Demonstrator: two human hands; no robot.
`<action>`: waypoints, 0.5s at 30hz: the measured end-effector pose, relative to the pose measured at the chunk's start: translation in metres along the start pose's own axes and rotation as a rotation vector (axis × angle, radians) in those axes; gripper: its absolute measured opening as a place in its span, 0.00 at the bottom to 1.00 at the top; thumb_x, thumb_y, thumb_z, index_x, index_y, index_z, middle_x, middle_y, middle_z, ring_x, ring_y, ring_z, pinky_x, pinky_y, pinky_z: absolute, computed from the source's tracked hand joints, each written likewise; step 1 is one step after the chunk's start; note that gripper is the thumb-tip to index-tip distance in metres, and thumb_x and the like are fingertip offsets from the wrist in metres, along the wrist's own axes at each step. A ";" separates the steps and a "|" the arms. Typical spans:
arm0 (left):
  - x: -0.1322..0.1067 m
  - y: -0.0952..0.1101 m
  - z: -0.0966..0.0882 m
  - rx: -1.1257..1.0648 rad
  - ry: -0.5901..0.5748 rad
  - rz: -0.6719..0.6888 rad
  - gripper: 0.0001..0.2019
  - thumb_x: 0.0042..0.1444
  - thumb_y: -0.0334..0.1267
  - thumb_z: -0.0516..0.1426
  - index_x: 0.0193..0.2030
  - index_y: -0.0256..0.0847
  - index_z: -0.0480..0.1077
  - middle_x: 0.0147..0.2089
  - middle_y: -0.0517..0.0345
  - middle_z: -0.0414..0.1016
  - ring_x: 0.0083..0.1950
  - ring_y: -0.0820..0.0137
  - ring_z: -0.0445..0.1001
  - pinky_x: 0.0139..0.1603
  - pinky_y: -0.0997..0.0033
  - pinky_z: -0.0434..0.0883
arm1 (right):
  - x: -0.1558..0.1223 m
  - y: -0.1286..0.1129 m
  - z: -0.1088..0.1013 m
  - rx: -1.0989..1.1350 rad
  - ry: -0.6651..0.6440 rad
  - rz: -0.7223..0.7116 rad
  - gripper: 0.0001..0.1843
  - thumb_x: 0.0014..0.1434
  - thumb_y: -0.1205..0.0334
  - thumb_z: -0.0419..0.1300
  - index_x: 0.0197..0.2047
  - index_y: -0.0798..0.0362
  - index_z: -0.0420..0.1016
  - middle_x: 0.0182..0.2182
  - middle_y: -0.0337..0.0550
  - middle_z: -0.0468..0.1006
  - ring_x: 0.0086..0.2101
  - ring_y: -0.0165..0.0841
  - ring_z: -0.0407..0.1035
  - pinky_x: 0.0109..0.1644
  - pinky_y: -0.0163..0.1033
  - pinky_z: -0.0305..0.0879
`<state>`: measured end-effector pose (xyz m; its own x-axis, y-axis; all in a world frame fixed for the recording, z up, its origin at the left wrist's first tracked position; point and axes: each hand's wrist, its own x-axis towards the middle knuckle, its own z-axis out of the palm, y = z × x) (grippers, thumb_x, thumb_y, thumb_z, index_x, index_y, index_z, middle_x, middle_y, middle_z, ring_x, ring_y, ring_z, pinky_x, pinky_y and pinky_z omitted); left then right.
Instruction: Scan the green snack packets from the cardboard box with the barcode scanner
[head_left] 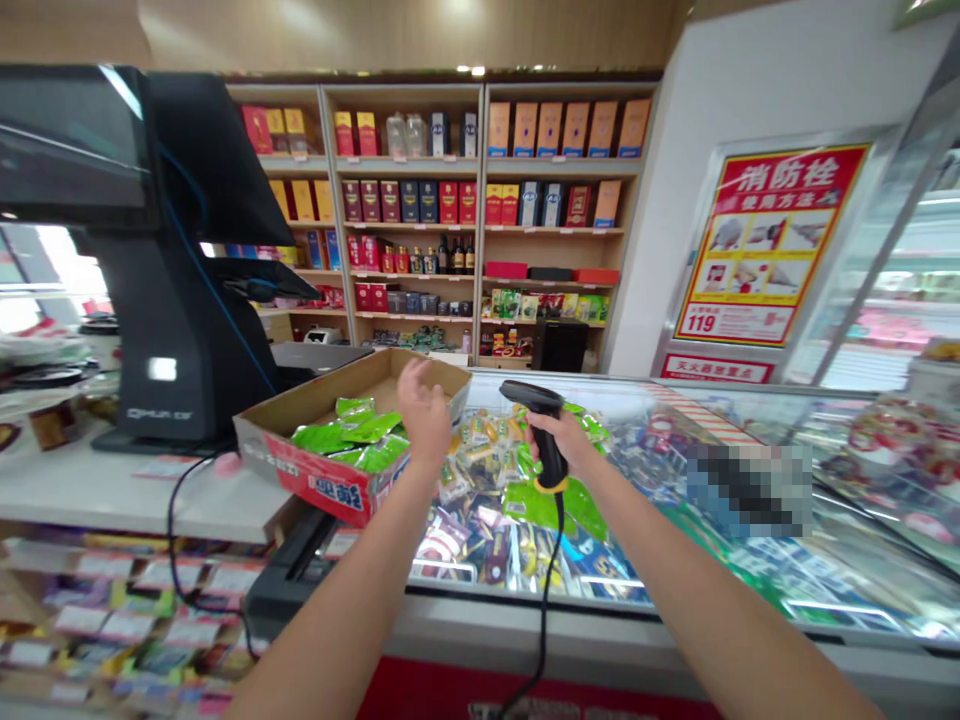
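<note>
My right hand (564, 437) is closed round the handle of a black barcode scanner (541, 420), whose head points left and whose cable hangs down in front of the counter. My left hand (424, 412) is raised over the right end of an open cardboard box (311, 445), fingers loosely apart and holding nothing. Several green snack packets (352, 435) lie inside the box. The box rests partly on the white counter and partly on a glass-topped freezer (675, 540).
A black checkout terminal (161, 260) stands on the white counter (97, 485) at left. Packaged goods show under the freezer glass. Shelves of boxed goods and bottles (450, 200) line the back wall. A red and yellow poster (765, 240) hangs at right.
</note>
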<state>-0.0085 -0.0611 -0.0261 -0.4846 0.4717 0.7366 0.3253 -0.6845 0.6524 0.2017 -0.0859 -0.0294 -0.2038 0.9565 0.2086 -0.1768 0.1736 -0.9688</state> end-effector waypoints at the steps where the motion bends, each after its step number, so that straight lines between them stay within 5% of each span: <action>1: -0.013 0.001 0.011 0.037 -0.173 0.014 0.19 0.53 0.28 0.53 0.52 0.40 0.70 0.59 0.46 0.70 0.63 0.60 0.66 0.63 0.58 0.64 | -0.002 -0.001 -0.013 0.011 0.047 0.007 0.12 0.46 0.56 0.66 0.26 0.55 0.71 0.16 0.38 0.72 0.14 0.29 0.65 0.16 0.34 0.63; 4: -0.056 0.008 0.040 0.208 -0.783 0.169 0.20 0.52 0.35 0.59 0.53 0.41 0.71 0.58 0.45 0.72 0.61 0.56 0.68 0.63 0.52 0.63 | -0.010 -0.002 -0.058 0.052 0.148 0.050 0.10 0.47 0.58 0.65 0.28 0.55 0.72 0.17 0.38 0.73 0.15 0.29 0.65 0.18 0.35 0.65; 6: -0.084 0.015 0.056 0.314 -1.143 0.378 0.31 0.50 0.43 0.62 0.62 0.44 0.66 0.66 0.45 0.64 0.67 0.51 0.60 0.67 0.45 0.55 | -0.014 -0.003 -0.090 0.089 0.232 0.059 0.08 0.48 0.59 0.65 0.28 0.55 0.74 0.18 0.40 0.74 0.16 0.29 0.66 0.21 0.35 0.67; 8: -0.108 0.021 0.070 0.366 -1.379 0.590 0.39 0.50 0.53 0.61 0.68 0.48 0.57 0.72 0.49 0.52 0.72 0.47 0.49 0.68 0.38 0.47 | -0.016 -0.004 -0.118 0.115 0.341 0.060 0.06 0.48 0.61 0.64 0.27 0.55 0.74 0.20 0.42 0.76 0.19 0.31 0.69 0.23 0.36 0.68; 11: -0.129 0.023 0.084 0.406 -1.520 0.742 0.37 0.55 0.59 0.54 0.70 0.53 0.53 0.74 0.53 0.46 0.73 0.45 0.42 0.66 0.32 0.40 | -0.014 -0.002 -0.146 0.116 0.453 0.073 0.07 0.48 0.59 0.64 0.29 0.54 0.75 0.19 0.40 0.75 0.16 0.30 0.65 0.20 0.36 0.64; 15: -0.130 0.013 0.088 0.437 -1.542 0.713 0.32 0.59 0.59 0.49 0.68 0.51 0.57 0.72 0.54 0.54 0.73 0.52 0.46 0.68 0.37 0.39 | -0.001 0.010 -0.153 0.148 0.457 0.135 0.07 0.48 0.59 0.62 0.28 0.54 0.74 0.16 0.38 0.73 0.15 0.30 0.64 0.19 0.36 0.63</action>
<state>0.1304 -0.0827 -0.0977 0.8974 0.3994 0.1872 0.4132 -0.9098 -0.0397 0.3471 -0.0495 -0.0600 0.2027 0.9788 -0.0292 -0.3198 0.0380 -0.9467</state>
